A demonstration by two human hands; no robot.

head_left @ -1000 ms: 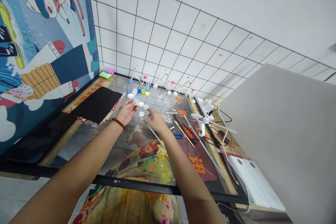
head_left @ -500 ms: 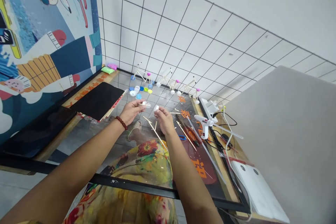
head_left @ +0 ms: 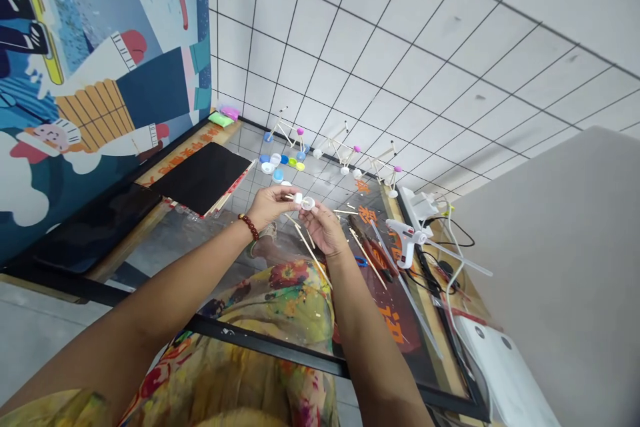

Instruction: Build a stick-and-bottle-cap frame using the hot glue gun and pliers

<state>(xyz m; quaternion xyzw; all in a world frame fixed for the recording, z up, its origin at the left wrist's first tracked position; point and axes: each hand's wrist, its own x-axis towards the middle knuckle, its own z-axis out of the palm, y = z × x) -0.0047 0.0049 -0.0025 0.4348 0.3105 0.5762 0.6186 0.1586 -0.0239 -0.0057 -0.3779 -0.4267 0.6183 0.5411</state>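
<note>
My left hand (head_left: 270,203) and my right hand (head_left: 325,227) meet above the glass table (head_left: 210,247). The left hand pinches a short wooden stick with a white bottle cap (head_left: 299,198) on it. A second white cap (head_left: 309,203) is pinched in the right hand's fingers, pressed against the first. A red bead bracelet (head_left: 249,227) circles my left wrist. Long wooden skewers (head_left: 310,250) lie on the glass under my hands.
Loose coloured caps (head_left: 277,163) and three stick-and-cap models (head_left: 345,150) stand at the table's far edge. A white glue gun (head_left: 407,240) with cables lies at the right, beside blue-handled scissors (head_left: 361,260). A black sheet (head_left: 203,177) lies left. A grey board (head_left: 555,267) fills the right.
My hands have lifted off the table and come together, each with a white cap taken from near the pile. The view has shifted, so everything sits higher and further right.
</note>
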